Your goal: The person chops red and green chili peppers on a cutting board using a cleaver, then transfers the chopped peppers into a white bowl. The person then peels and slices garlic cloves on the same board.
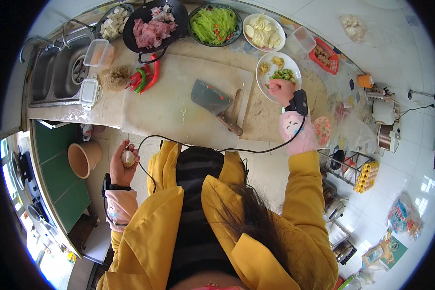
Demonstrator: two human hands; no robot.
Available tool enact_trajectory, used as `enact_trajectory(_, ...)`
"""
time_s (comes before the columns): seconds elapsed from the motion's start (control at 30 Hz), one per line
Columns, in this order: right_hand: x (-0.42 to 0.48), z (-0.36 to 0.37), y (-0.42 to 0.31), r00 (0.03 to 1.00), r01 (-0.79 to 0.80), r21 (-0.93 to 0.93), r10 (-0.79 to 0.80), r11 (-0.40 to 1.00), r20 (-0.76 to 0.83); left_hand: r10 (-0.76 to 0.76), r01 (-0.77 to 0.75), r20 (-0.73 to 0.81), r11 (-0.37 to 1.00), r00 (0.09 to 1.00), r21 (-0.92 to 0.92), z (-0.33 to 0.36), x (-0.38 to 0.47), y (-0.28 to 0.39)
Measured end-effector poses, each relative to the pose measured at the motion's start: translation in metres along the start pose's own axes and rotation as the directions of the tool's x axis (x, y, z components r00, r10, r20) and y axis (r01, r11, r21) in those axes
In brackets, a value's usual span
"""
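Note:
My left hand [124, 163] is raised off the counter's front edge, fingers curled around a whitish bulb that looks like garlic [128, 158]. On the right, my right hand [282, 90] is over the near part of a white plate [262, 81], its fingers bent inward. Whether anything is inside those fingers is hidden. Chopped green and red peppers [282, 74] lie just beyond the fingertips, with minced garlic or ginger [263, 68] and yellowish slices [277, 62] farther back. A cleaver [211, 98] with red bits on its blade rests on the cutting board [159, 108].
Red and green chillies [145, 78] lie at the board's left, beside a brown fibrous scrubber [115, 78]. Behind stand a wok of raw meat [130, 40], a plate of shredded greens [235, 36] and a bowl of white slices [247, 36]. The double sink [52, 78] is at far left.

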State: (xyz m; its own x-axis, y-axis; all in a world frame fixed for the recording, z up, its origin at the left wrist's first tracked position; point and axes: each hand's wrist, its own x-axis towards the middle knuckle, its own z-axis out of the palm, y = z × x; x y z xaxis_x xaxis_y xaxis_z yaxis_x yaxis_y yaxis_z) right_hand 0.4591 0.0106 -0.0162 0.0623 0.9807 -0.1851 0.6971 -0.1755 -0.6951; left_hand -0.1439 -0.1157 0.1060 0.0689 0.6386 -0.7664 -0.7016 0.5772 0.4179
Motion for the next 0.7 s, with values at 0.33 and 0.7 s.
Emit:
enact_trajectory(0.33, 0.018, -0.001, 0.004, 0.988, -0.145, -0.021, 0.143, 0.989, -0.062, -0.002, 0.002, -0.018, 1.0, 1.0, -0.003, 0.005, 0.005, 0.001)
enact_trajectory(0.7, 0.043, -0.001, -0.014, 0.888, -0.385, 0.381, 0.45, 0.841, -0.097, 0.026, -0.026, -0.007, 1.0, 1.0, 0.005, 0.0, 0.007, 0.006)
